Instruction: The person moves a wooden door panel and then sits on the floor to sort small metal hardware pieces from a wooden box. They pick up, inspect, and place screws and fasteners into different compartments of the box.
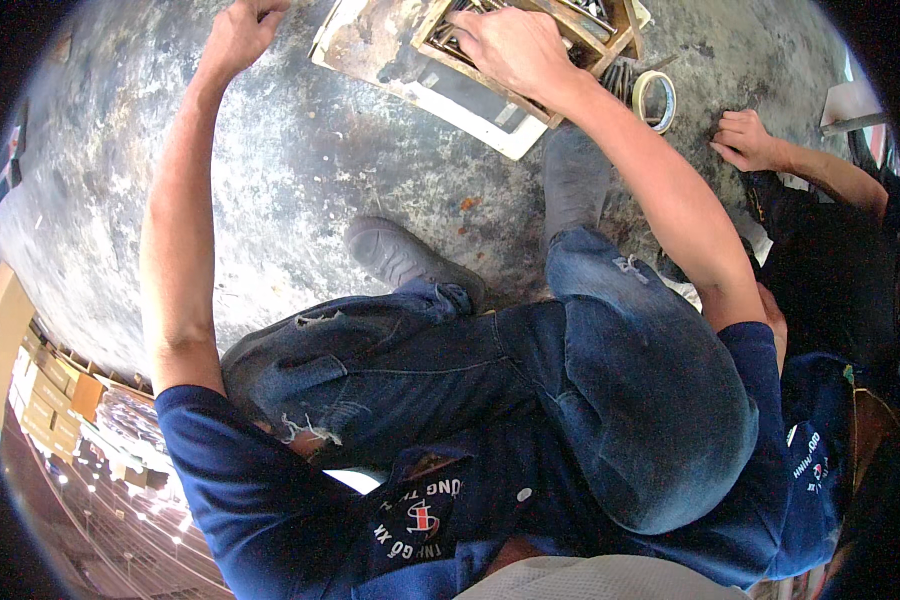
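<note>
My right hand [515, 48] reaches down into a wooden box [535, 104] split into compartments that hold metal screws or bolts. Its fingers are curled among the metal pieces [442, 36], and what they pinch, if anything, is hidden. Up at the far left, my left hand [242, 36] is held away from the box with its fingers curled closed; I cannot make out what is in it. Beneath the box lies a flat worn board [365, 38] with a pale edge and a dark panel.
A roll of tape [654, 101] stands right of the box, beside dark thin pieces [620, 80]. Another person's hand [745, 140] rests near the stained grey floor [300, 170] at right. My shoes [405, 255] are close below the board. Cardboard boxes [50, 405] are stacked far left.
</note>
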Motion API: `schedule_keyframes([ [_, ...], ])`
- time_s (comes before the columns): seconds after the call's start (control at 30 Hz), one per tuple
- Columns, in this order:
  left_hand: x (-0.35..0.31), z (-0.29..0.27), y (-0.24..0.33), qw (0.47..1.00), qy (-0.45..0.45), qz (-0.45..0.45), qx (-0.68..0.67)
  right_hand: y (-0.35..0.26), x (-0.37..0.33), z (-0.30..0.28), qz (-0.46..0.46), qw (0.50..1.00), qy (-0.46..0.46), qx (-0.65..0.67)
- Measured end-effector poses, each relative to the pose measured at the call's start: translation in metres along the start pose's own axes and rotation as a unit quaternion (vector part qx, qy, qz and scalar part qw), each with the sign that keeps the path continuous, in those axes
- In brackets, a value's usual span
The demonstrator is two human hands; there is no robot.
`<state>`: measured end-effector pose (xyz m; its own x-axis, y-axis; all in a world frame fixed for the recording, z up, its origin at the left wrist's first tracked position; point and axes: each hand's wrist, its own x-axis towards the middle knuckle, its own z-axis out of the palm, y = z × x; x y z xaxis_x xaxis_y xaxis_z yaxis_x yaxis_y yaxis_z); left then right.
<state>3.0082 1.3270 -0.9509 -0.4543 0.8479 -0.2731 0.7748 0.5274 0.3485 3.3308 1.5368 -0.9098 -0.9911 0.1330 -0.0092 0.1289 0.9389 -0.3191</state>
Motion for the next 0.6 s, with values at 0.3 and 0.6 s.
schedule_keyframes([
  [0.3, -0.027, -0.039, 0.038, 0.999, -0.036, -0.027, -0.008, 0.015, 0.014, -0.008, -0.028, 0.992, -0.119, -0.025],
  [0.6, -0.078, -0.07, 0.091, 0.998, 0.003, -0.022, -0.061, 0.021, -0.009, -0.033, -0.027, 0.982, -0.184, -0.044],
])
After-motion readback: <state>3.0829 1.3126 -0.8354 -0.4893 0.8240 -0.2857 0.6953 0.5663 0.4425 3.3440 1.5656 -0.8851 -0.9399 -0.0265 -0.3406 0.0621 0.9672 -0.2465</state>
